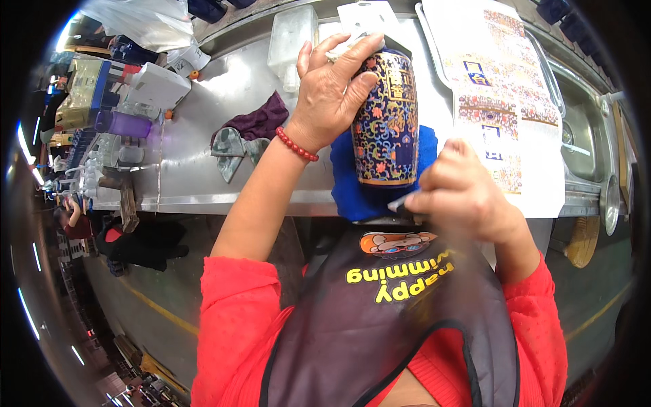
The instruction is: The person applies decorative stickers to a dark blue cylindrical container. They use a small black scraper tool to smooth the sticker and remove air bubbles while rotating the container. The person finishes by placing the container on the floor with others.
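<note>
A dark blue ceramic jar (388, 129) with a colourful floral pattern and gold bands lies on a bright blue cloth (346, 186). My left hand (333, 85) grips the jar's far end, thumb along its side. Crumpled whitish cloth (352, 45) shows between those fingers and the jar. Close to the jar's near end, on the right, my right hand (461, 193) is closed in a pinch. A small tool with a pale tip (399, 203) pokes out of its fingers; motion blur and the hand hide its kind.
White sheets with floral decals (485, 102) lie on the right of the metal table (196, 129), with a sink (586, 146) beyond. A dark purple cloth (261, 121) and a translucent plastic box (291, 37) are left of the jar. Bottles, including a purple one (122, 124), crowd the far left.
</note>
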Demonstrator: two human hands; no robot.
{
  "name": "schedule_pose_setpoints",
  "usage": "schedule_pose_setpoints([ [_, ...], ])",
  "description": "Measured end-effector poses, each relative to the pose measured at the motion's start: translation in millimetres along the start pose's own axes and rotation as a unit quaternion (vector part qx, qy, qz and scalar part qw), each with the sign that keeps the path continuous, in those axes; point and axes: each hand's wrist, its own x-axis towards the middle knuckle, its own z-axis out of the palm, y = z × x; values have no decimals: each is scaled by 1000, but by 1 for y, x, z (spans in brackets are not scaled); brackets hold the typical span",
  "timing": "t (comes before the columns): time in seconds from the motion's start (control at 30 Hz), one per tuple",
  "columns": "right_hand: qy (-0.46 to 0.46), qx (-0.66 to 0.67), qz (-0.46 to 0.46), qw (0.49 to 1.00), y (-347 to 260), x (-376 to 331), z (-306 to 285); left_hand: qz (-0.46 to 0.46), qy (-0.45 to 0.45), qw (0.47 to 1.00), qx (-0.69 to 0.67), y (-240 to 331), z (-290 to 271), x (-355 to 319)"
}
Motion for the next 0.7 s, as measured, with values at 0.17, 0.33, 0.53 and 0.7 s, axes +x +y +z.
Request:
schedule_pose_setpoints([
  [0.17, 51, -112, -19, 992, 11, 10, 5, -30, 24, 999, -13, 5, 1, -10],
  [0.33, -6, 5, 16, 1000, 2, -22, 9, -69, -19, 997, -36, 56, -25, -51],
  [0.53, 157, 136, 188, 960, 14, -53, 6, -43, -67, 990, 115, 93, -6, -81],
  [0.7, 197, 5, 181, 963, 8, -41, 20, -93, -14, 995, -19, 85, -2, -93],
])
